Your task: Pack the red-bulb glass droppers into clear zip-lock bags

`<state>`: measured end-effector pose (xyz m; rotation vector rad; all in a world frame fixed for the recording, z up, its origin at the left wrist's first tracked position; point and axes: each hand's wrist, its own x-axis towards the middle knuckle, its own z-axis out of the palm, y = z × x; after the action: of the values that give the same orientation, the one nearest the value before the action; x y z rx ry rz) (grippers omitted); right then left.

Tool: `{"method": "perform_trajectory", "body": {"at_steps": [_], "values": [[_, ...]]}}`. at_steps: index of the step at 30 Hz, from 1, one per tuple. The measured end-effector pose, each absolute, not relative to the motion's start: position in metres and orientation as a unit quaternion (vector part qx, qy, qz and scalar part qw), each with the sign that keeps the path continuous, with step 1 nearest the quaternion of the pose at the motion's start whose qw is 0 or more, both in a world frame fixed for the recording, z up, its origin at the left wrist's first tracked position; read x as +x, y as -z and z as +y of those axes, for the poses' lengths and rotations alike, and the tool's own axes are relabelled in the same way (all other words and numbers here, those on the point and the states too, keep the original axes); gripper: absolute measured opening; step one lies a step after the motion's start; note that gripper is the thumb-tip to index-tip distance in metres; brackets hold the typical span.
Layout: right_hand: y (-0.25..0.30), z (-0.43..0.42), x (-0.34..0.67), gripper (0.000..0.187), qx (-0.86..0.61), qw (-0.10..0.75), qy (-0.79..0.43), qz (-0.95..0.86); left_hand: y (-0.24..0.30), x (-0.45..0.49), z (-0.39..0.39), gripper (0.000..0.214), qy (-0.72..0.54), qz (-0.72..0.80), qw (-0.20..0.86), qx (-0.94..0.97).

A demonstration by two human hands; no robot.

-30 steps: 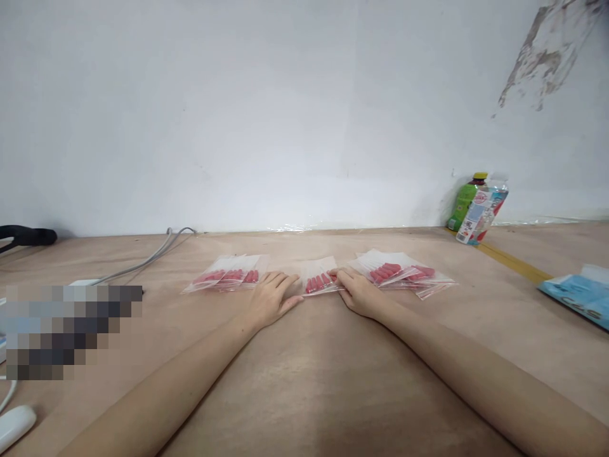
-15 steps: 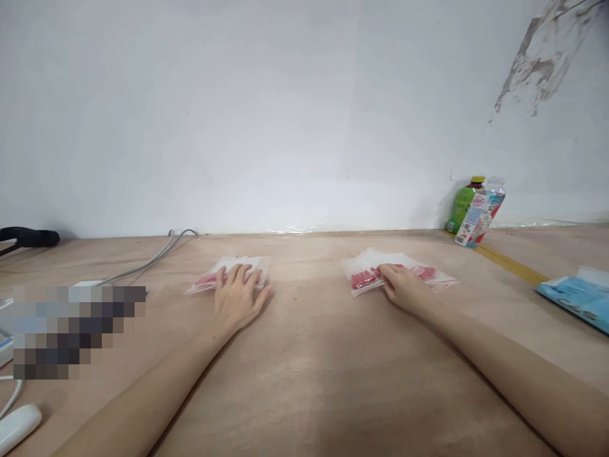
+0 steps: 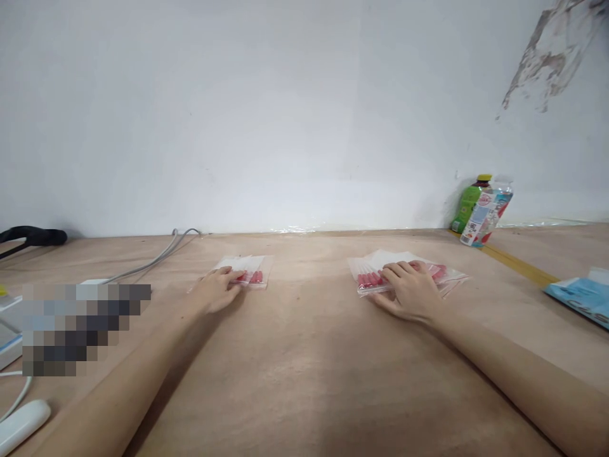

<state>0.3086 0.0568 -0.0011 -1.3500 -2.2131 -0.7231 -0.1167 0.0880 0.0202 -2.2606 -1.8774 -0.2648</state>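
On the left lies a small pile of clear plastic zip bags with red pieces inside. My left hand rests on the left part of this pile, fingers stretched out and thumb apart. A larger fanned-out pile of similar zip bags, also with red pieces in them, lies to the right. Over its middle my right hand is laid with fingers spread, the thumb at the near edge. Both hands touch the bags, and neither visibly lifts one. The palms and some of the bags' contents are hidden.
Two bottles, one green and one clear with a label, stand by the wall. A blue packet lies at the right edge. Grey cables, a black object and a white rounded object are on the left.
My left hand has slid left across its pile, uncovering red pieces on the right side. My right hand has spread its fingers over the bags, its thumb now out at the near edge.
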Motion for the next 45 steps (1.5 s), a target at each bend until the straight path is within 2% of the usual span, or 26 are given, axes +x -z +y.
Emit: {"method": "perform_trajectory", "body": {"at_steps": [9, 15, 19, 22, 26, 29, 31, 37, 45], "values": [[0.011, 0.063, 0.290, 0.023, -0.438, 0.258, 0.287, -0.812, -0.021, -0.093, 0.087, 0.030, 0.247, -0.572, 0.174, -0.763], [0.011, 0.068, 0.252, 0.017, -0.421, 0.297, 0.220, -0.828, 0.004, -0.013, 0.086, 0.026, 0.302, -0.430, 0.131, -0.841], [0.011, 0.074, 0.228, 0.025, -0.376, 0.282, 0.195, -0.861, 0.019, 0.040, 0.083, 0.021, 0.299, -0.352, 0.086, -0.883], [0.015, 0.083, 0.226, 0.022, -0.367, 0.265, 0.195, -0.870, 0.020, 0.054, 0.081, 0.018, 0.303, -0.329, 0.062, -0.892], [0.023, 0.090, 0.240, 0.015, -0.377, 0.280, 0.179, -0.865, 0.017, 0.039, 0.080, 0.037, 0.321, -0.350, 0.049, -0.879], [0.028, 0.088, 0.249, 0.013, -0.376, 0.297, 0.143, -0.866, 0.016, 0.022, 0.079, 0.022, 0.317, -0.341, 0.046, -0.884], [0.030, 0.086, 0.251, 0.012, -0.374, 0.303, 0.116, -0.869, 0.017, 0.016, 0.080, 0.014, 0.310, -0.324, 0.051, -0.892], [0.029, 0.084, 0.255, 0.013, -0.354, 0.331, 0.061, -0.873, 0.021, 0.020, 0.084, 0.017, 0.289, -0.287, 0.096, -0.908], [0.025, 0.083, 0.257, 0.017, -0.352, 0.296, 0.163, -0.873, 0.016, 0.021, 0.084, 0.024, 0.244, -0.273, 0.174, -0.914]]}}
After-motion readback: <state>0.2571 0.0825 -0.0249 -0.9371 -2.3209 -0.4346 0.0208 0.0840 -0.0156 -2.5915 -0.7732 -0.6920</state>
